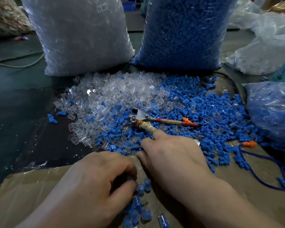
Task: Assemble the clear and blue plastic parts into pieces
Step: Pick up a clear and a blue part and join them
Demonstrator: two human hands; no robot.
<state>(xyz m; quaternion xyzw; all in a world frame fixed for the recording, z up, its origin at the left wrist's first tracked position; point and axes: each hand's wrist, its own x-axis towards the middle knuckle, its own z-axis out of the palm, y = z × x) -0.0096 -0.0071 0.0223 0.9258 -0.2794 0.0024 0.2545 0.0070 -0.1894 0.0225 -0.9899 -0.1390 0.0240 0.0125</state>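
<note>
A heap of clear plastic caps (pixel 115 97) lies mid-table, merging on its right into a spread of blue plugs (pixel 209 112). Several assembled blue-in-clear pieces (pixel 141 211) lie on the cardboard sheet (pixel 31 195) at the bottom. My left hand (pixel 99 183) hovers over them with fingers curled, pinching a small dark blue piece between thumb and fingertips. My right hand (pixel 173 155) is palm down at the near edge of the blue plugs. Its fingers bend down into them, and its index finger touches the taped handle of a plier-like tool (pixel 146 124). What its fingertips hold is hidden.
A tall bag of clear caps (pixel 79 35) and a tall bag of blue plugs (pixel 184 33) stand behind the heaps. A smaller bag of blue parts (pixel 273 111) sits at right. Orange earplugs on a blue cord (pixel 260 162) lie at right.
</note>
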